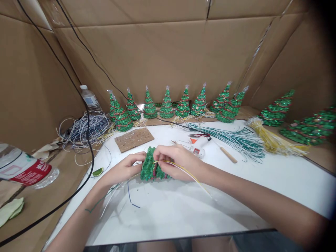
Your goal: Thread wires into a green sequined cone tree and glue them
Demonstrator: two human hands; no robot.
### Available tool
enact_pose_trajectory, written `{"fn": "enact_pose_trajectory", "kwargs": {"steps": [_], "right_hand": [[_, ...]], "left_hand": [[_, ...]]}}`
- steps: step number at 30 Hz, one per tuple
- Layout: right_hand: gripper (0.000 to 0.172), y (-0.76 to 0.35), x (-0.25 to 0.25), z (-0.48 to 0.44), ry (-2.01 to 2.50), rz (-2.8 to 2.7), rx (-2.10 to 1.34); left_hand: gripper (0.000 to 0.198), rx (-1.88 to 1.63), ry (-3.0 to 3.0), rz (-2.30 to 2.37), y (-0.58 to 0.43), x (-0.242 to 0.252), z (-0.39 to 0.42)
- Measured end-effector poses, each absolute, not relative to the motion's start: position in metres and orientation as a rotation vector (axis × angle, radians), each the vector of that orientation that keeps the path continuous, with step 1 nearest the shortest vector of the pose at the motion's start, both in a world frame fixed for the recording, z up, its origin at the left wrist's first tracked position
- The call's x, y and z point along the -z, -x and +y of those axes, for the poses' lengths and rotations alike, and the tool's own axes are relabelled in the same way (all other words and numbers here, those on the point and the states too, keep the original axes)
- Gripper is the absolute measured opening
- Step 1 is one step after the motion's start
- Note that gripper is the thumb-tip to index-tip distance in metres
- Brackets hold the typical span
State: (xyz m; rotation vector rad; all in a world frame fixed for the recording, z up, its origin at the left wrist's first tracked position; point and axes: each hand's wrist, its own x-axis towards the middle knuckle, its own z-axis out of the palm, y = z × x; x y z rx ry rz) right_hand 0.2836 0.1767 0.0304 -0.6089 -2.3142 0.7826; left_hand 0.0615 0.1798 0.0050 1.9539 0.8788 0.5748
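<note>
A small green tinsel Christmas tree [147, 172] lies tilted over the white table, between my two hands. My left hand [128, 168] is closed on its left end, where green, white and blue wires [129, 191] trail out below. Pinched in the fingers of my right hand [177, 161] is a thin yellow and white wire [189, 172], whose tip meets the tree's side. Its loose end hangs to the right over the table. Part of the tree is hidden behind my right fingers.
Several finished trees [167, 105] line the back. A glue gun [198, 145], dark-red snips [199, 135], a wooden-handled tool [228, 155], green wires [236, 138] and yellow wires [270, 138] lie right. Cardboard [133, 139], tangled wire [84, 127] and a bottle [28, 168] are left; a black cable [90, 140] hangs across.
</note>
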Motion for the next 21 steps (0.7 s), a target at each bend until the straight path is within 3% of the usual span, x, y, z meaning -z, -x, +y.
{"fn": "enact_pose_trajectory", "kwargs": {"steps": [6,10,16,21], "right_hand": [[0.007,-0.293,-0.033,0.168,0.681,-2.244,-0.802],[0.014,-0.296,-0.037,0.16,0.679,-2.148,-0.799],[0.016,-0.297,-0.033,0.164,0.762,-2.026,-1.012],[0.009,-0.301,-0.031,0.164,0.81,-1.897,-1.173]], "left_hand": [[0.031,-0.554,-1.912,0.912,-0.062,-0.002,0.179],[0.032,-0.55,-1.914,0.885,-0.062,-0.001,0.177],[0.019,-0.616,-1.939,0.897,-0.063,0.001,0.177],[0.008,-0.684,-1.817,0.953,-0.063,0.004,0.179]]}}
